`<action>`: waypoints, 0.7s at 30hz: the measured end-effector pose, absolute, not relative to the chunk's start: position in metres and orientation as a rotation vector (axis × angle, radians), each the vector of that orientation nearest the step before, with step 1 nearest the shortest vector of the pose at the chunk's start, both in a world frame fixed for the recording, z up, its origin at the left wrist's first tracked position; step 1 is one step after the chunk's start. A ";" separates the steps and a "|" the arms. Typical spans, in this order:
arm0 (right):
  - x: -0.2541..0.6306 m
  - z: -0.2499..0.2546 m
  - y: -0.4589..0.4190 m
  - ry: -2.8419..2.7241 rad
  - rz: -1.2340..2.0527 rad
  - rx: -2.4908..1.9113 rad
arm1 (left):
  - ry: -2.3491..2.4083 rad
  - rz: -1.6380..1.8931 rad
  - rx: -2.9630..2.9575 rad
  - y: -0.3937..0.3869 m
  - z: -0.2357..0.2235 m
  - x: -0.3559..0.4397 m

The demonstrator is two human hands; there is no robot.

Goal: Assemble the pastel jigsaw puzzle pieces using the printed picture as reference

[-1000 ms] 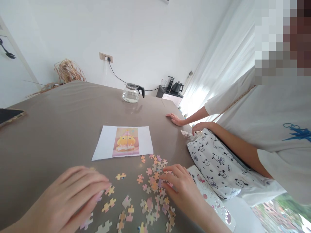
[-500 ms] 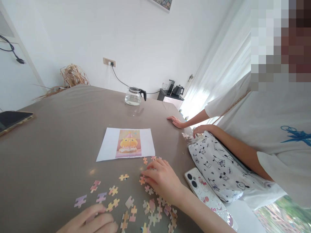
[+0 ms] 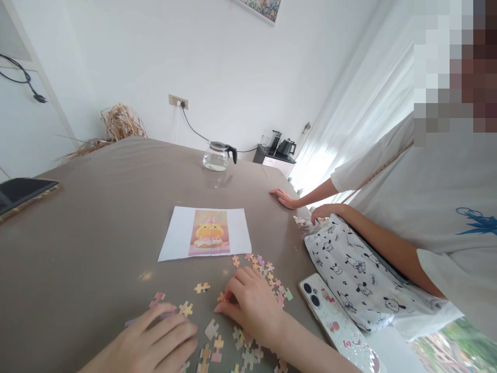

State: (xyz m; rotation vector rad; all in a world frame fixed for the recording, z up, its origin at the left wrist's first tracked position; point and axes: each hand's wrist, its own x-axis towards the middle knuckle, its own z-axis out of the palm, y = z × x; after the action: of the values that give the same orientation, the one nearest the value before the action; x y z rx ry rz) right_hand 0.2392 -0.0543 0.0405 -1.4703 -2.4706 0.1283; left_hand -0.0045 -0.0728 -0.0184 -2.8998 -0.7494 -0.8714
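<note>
Head view: at the table's near edge, the left hand lies flat and open over scattered puzzle pieces, holding nothing. Just right, the right hand curls its fingertips onto one piece, the nearer hand to it. Farther off lies the picture sheet, long side across.

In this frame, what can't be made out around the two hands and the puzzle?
Head view only:
- Pieces under the right hand: covered by its palm and fingers.
- Pieces beneath the left hand: hidden by it; wrist cut off by the bottom edge.
- Phone: lower end cut off by the frame's edge.
- Reference picture: details too small.
</note>
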 end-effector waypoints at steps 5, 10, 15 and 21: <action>0.246 0.045 -0.057 -2.441 0.113 -1.409 | -0.837 -0.761 -2.877 -0.057 0.015 -0.005; 0.258 0.050 -0.057 -2.544 0.153 -1.242 | -0.937 -0.678 -2.857 -0.052 0.012 -0.009; 0.248 0.041 -0.060 -2.495 0.152 -1.253 | -1.027 -0.701 -2.840 -0.048 0.012 -0.009; 0.238 0.032 -0.060 -2.401 0.122 -1.287 | -1.030 -0.683 -2.856 -0.049 0.010 -0.011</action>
State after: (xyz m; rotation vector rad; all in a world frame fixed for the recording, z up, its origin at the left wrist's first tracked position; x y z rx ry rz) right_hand 0.2377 -0.0595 0.0316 -1.2868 -2.4012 0.1216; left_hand -0.0113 -0.0492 0.0099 -2.8559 -1.0301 -0.6827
